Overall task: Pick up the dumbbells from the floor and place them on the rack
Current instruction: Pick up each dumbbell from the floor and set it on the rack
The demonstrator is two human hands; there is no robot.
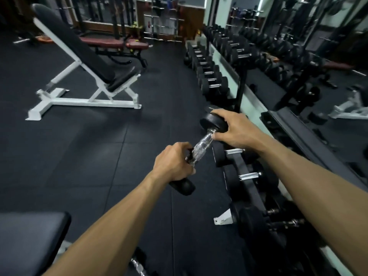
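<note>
At the lower left edge, the black padded end of a bench [29,236] juts in over the floor [89,156], which is laid in dark rubber tiles with visible seams. Farther back on the left stands an incline bench [79,62] with a white frame and black pad, and behind it a bench with dark red pads [111,41]. No brand, label or writing can be read anywhere.

In the middle, both bare arms reach forward and hold one dumbbell [201,146] in the air above the floor, just beside the rack. The left hand [173,164] has its grip wrapped tight around the near end of the knurled chrome handle, just above the near black head. The right hand [237,130] has its grip curled over the far black head, fingers pressed on it. At the bottom centre, another dumbbell [137,265] lies on the floor, partly out of view.

To the right, the dumbbell rack [249,188] runs along a mirrored wall [298,66], its tiers filled with black dumbbells with chrome handles, and the mirror repeats the rows.
</note>
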